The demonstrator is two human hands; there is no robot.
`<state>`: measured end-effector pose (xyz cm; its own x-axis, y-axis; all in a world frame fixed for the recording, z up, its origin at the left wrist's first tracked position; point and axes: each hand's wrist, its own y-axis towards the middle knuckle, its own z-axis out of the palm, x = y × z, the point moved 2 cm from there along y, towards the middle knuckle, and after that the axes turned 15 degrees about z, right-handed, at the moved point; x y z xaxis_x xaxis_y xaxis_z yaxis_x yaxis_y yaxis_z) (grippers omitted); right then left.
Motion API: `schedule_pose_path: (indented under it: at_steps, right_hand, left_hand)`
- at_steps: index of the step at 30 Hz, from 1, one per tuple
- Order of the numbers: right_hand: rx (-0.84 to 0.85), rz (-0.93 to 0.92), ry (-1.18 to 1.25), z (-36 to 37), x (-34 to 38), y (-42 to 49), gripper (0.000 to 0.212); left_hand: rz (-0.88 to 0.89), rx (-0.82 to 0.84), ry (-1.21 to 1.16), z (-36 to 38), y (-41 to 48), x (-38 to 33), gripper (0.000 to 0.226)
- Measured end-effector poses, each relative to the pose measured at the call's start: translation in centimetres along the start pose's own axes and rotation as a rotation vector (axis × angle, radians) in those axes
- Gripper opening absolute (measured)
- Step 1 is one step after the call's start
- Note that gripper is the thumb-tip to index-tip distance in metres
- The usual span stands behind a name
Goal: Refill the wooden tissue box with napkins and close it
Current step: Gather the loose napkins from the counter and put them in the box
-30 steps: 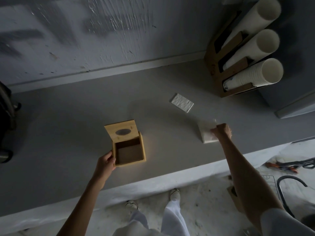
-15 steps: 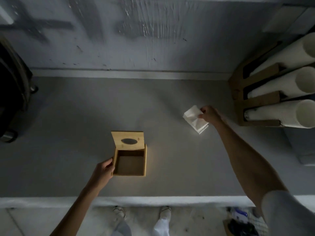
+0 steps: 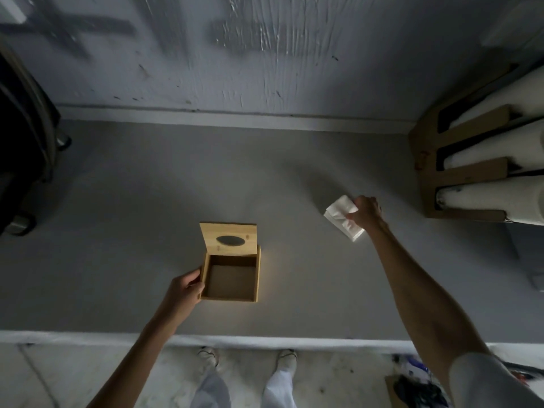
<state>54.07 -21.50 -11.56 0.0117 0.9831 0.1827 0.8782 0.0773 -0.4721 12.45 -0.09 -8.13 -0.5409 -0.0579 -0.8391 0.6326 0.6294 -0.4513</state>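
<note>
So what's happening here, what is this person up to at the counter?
Someone is refilling a small wooden box with paper napkins. The box sits on the grey counter with its lid tipped up and open, and the inside looks empty. The left hand steadies the box at its left side. The right hand holds a stack of white napkins off to the right of the box, not yet over it. A wooden rack of paper cups stands at the far right.

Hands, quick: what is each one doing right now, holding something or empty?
Left hand: gripping the left wall of the open wooden tissue box.
Right hand: closed on a stack of white napkins.
</note>
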Motion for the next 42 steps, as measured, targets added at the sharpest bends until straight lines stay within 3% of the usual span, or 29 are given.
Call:
schedule_pose_path:
  at_steps: [7,11,13,15,17,20,22,24,27,29,33,36,38,42]
  right_hand:
    - [-0.018,0.152,0.056,1.8,0.1,-2.9,0.073]
    - [-0.019,0.17,0.167,3.4,-0.1,-7.8,0.038]
    - [0.05,0.208,0.257,5.3,-1.2,-9.5,0.036]
    - [0.146,0.316,0.489,6.5,-2.2,-11.8,0.033]
    - [0.219,0.411,0.812,7.0,-3.0,-15.2,0.019]
    - [0.434,0.504,1.349,8.9,-3.5,-20.2,0.014]
    - [0.572,0.466,1.627,10.2,-2.6,-23.7,0.029]
    - [0.646,0.405,1.742,11.3,-0.5,-27.4,0.046]
    - [0.695,0.302,1.791,13.2,4.2,-32.5,0.051]
    - [0.683,0.29,1.815,14.1,7.3,-35.0,0.047]
    - [0.66,0.235,1.827,14.7,11.7,-37.8,0.043]
    - [0.73,0.144,1.725,13.8,13.5,-38.5,0.046]
    - [0.746,0.017,1.632,12.1,14.0,-38.4,0.034]
    - [0.425,-0.295,1.404,7.0,12.9,-37.0,0.027]
  left_hand:
    - [0.021,0.002,0.046,0.2,-0.5,-0.6,0.028]
    - [0.002,0.007,0.051,0.2,-0.7,-1.0,0.035]
    - [0.003,0.003,0.046,0.4,-0.9,-1.2,0.035]
    - [0.038,-0.008,0.044,0.5,-1.2,-1.4,0.034]
    - [0.105,-0.077,0.076,0.5,-1.6,-1.5,0.037]
    - [0.245,-0.138,0.117,0.6,-2.1,-1.0,0.032]
    - [0.29,-0.11,0.128,0.5,-2.3,-0.7,0.032]
    - [0.352,-0.094,0.146,0.5,-2.5,-0.5,0.036]
    - [0.489,-0.045,0.105,1.1,-3.9,-1.4,0.04]
    - [0.523,0.021,-0.062,1.1,-5.5,-2.3,0.035]
    - [0.448,0.056,-0.404,-1.2,-6.2,-3.7,0.038]
    - [0.445,-0.016,-0.427,-3.9,-5.7,-5.0,0.019]
    - [0.473,-0.058,-0.385,-5.5,-5.1,-6.1,0.017]
    - [0.646,0.035,-0.244,-7.8,-4.8,-9.4,0.019]
